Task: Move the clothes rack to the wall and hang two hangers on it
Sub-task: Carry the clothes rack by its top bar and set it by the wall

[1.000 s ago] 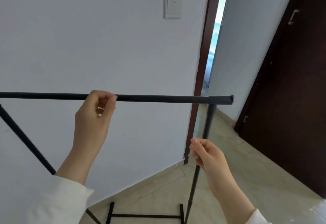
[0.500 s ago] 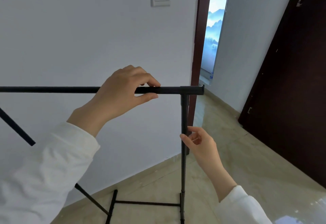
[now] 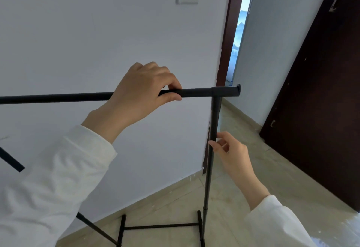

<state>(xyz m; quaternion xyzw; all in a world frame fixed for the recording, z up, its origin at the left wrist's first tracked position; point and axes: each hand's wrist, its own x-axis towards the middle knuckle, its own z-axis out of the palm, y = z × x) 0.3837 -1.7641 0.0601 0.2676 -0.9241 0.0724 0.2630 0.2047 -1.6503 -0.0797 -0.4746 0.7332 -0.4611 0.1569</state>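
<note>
standing just beside the wall (image 3: 97,32), the clothes rack (image 3: 196,92) seems placed, left hand (image 3: 140,94) curled round its top bar (image 3: 58,98), right hand (image 3: 231,153) lightly pinching its upright (image 3: 209,178); no hangers on it yet.

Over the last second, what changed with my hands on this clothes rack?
The left hand shifted along the top bar toward its right end, regripping from above. The right hand loosened its grip on the upright to a light thumb-and-finger pinch. Both hands stay on the clothes rack.

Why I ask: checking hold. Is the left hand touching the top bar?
Touching. Head view: left hand has fingers over and thumb under the top bar.
</note>
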